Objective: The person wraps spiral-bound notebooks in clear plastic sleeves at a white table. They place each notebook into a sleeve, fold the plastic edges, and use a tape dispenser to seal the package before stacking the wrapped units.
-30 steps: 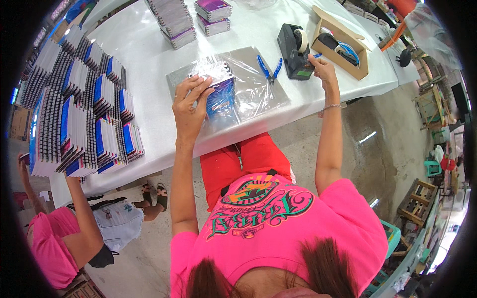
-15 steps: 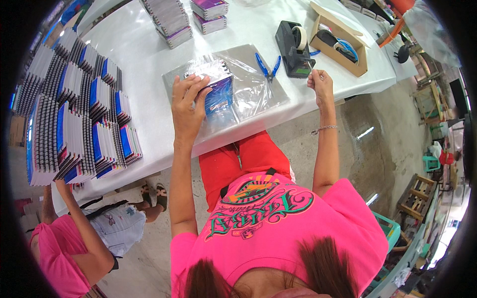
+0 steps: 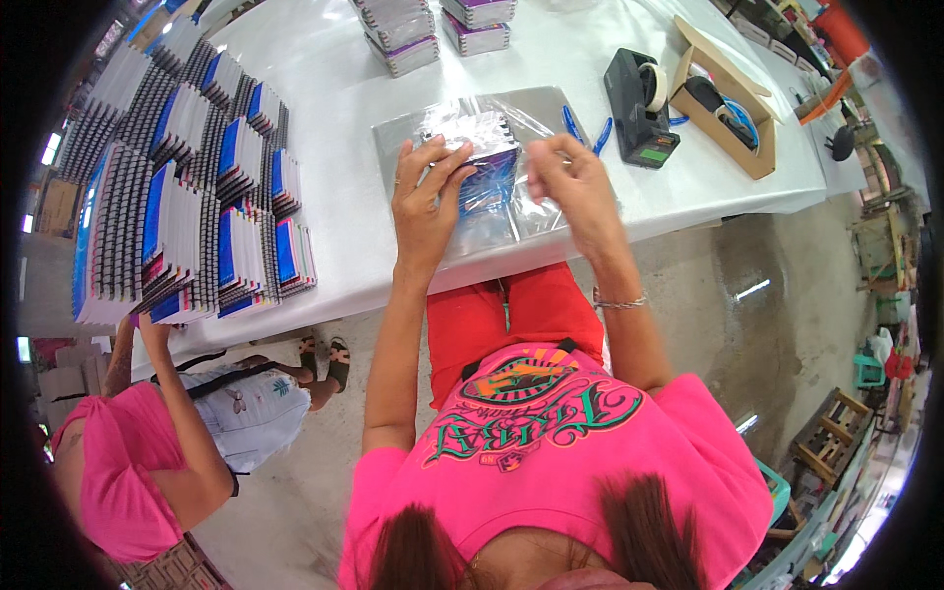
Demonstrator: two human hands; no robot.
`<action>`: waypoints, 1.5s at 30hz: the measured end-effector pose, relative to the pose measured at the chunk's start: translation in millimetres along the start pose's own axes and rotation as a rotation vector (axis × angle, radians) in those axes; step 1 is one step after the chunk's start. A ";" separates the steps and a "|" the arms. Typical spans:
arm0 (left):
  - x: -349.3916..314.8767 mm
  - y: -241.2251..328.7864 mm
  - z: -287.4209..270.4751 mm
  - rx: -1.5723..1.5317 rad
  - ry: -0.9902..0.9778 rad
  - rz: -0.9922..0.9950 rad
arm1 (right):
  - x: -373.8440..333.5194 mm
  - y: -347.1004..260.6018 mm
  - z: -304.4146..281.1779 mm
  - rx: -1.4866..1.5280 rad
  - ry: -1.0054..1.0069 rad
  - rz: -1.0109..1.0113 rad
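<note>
A small stack of spiral notebooks (image 3: 495,173) with blue and purple covers lies inside clear plastic wrap on a flat grey sheet (image 3: 395,133). My left hand (image 3: 429,197) holds its left side, fingers and thumb pressing the plastic against the notebooks. Over the stack's right side my right hand (image 3: 575,187) is closed, thumb and fingers pinched on what looks like a piece of tape; the piece itself is blurred. Blue-handled pliers (image 3: 598,136) lie partly behind this hand. Farther right stands a black tape dispenser (image 3: 639,108) with a cream roll.
Many spiral notebooks (image 3: 192,187) stand in rows along the table's left. More wrapped notebook stacks (image 3: 403,49) sit at the back. An open cardboard box (image 3: 723,113) with cables is beyond the dispenser. A co-worker in a pink top (image 3: 138,452) works at the left table edge.
My right hand has left the tape dispenser and moved left to the wrapped notebooks. My left hand stays on them. The whole view has shifted a little.
</note>
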State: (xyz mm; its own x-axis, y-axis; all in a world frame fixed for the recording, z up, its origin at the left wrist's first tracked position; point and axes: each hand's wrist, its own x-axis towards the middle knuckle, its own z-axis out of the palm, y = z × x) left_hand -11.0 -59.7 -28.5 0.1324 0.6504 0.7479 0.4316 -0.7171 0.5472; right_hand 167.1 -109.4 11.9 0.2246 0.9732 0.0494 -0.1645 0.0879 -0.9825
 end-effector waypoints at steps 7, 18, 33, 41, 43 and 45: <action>0.7 -0.2 -0.6 -0.057 -0.007 -0.021 | 5.5 1.5 54.4 -0.157 0.084 -0.088; 1.0 5.6 0.9 -0.068 0.027 -0.017 | 5.2 12.8 61.5 -0.407 0.233 -0.220; 16.1 19.4 -29.3 0.404 -0.264 0.040 | -3.8 19.2 61.8 -0.255 0.233 -0.157; 15.1 18.1 -29.2 0.398 -0.333 0.028 | -1.2 73.4 36.0 -0.605 0.242 -0.346; 14.8 17.4 -31.1 0.439 -0.363 0.036 | -8.6 78.9 23.5 -0.729 0.242 -0.307; 14.7 16.9 -32.5 0.382 -0.365 0.010 | -12.9 74.7 9.3 -0.828 0.257 -0.239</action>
State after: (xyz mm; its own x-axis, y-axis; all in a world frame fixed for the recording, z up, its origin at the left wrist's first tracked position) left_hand -30.7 -70.4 4.0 0.4106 0.7377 0.5360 0.7140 -0.6257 0.3142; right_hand 142.9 -113.4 -60.4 0.3884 0.8621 0.3253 0.6369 0.0039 -0.7709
